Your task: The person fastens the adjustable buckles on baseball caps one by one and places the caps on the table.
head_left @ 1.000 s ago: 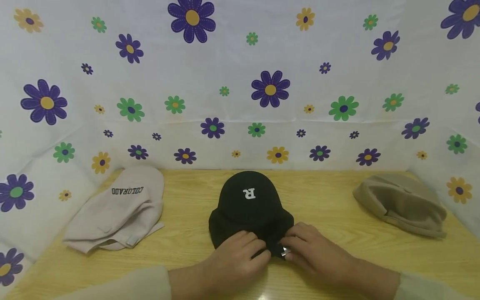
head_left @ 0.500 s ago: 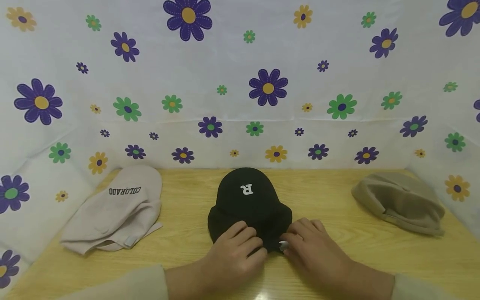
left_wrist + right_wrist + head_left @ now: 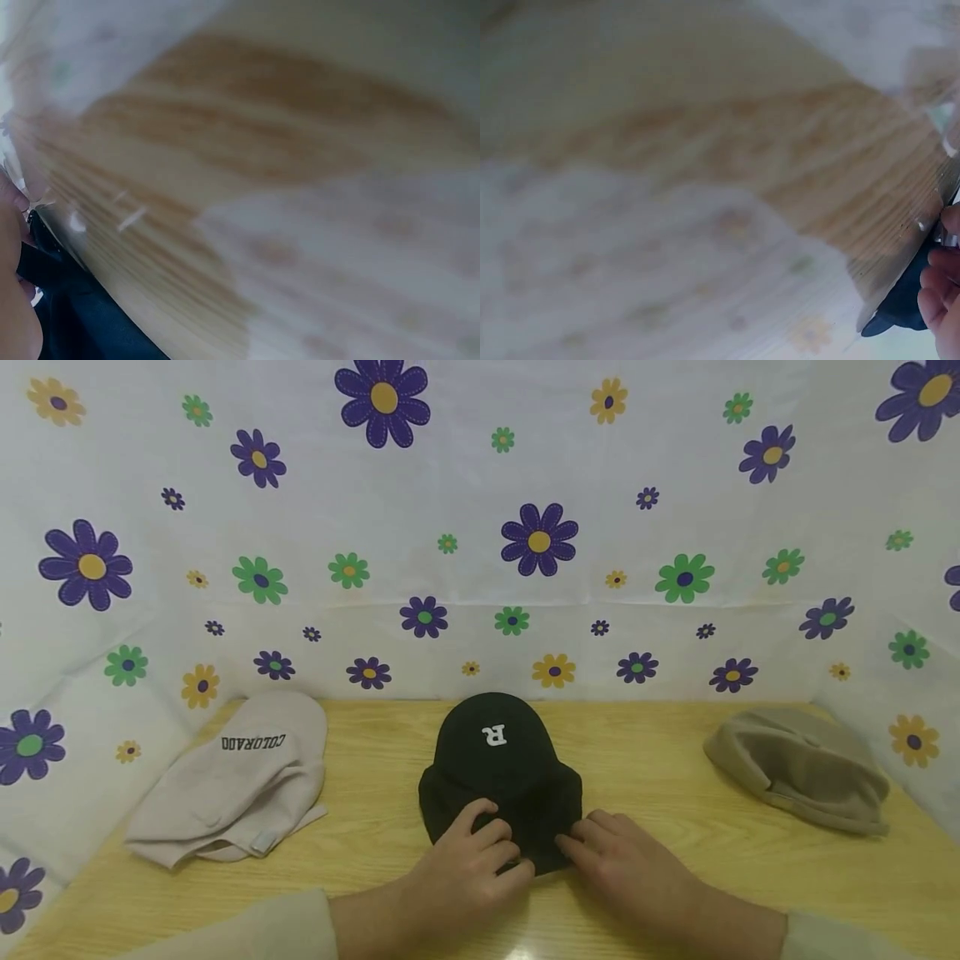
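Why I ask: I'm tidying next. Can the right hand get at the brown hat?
Probably yes, if the right hand leaves the black cap; only table separates hand and brown hat.

Head view faces forward, down over table (image 3: 645, 752); wrist views, close in, share black cap (image 3: 497, 777).

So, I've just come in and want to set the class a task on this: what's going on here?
A person's left hand and right hand are gripping the near edge of a black cap, which lies mid-table with its white R showing. A pale cap lettered COLORADO lies off to the person's left, and a brown cap to the right; neither is being touched.
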Demonstrator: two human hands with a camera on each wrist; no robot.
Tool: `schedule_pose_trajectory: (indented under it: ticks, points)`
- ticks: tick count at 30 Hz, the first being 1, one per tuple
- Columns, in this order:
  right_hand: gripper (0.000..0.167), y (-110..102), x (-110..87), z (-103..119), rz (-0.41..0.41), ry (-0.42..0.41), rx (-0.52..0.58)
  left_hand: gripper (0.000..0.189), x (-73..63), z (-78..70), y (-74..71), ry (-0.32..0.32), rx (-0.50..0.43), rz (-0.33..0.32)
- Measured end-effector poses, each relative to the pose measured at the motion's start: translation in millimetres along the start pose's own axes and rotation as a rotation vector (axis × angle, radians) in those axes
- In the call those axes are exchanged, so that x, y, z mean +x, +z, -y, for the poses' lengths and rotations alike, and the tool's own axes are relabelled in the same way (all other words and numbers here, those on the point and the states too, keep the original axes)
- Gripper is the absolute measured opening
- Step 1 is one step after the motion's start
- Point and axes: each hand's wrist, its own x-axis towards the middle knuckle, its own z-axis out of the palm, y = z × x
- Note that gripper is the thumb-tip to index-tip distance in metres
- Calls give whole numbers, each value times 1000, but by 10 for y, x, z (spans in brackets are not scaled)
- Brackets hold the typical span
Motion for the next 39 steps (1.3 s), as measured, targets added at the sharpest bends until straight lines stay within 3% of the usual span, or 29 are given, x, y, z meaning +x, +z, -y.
schedule_pose_trajectory:
  ticks: [6,16,22,26,30,35,39]
  points:
    - [41,-5,-28,9,164,-7,87,15,-21,-7,-1,37,-53,39]
    - [47,2,-62,26,156,-19,74,12,-17,-14,-20,133,-137,88]
    - [44,3,-50,38,79,0,4,2,-9,-21,-27,210,-244,155]
    - [43,-1,-39,43,81,-1,-59,5,-9,-19,-39,233,-284,186]
    - [44,6,-33,49,72,-9,-100,12,-7,-31,-45,226,-333,170]
    - [39,58,-39,61,-45,25,-76,13,-14,-53,-30,214,-400,126]
    - [32,65,-27,63,-91,77,-35,9,-13,-37,-31,199,-424,140]
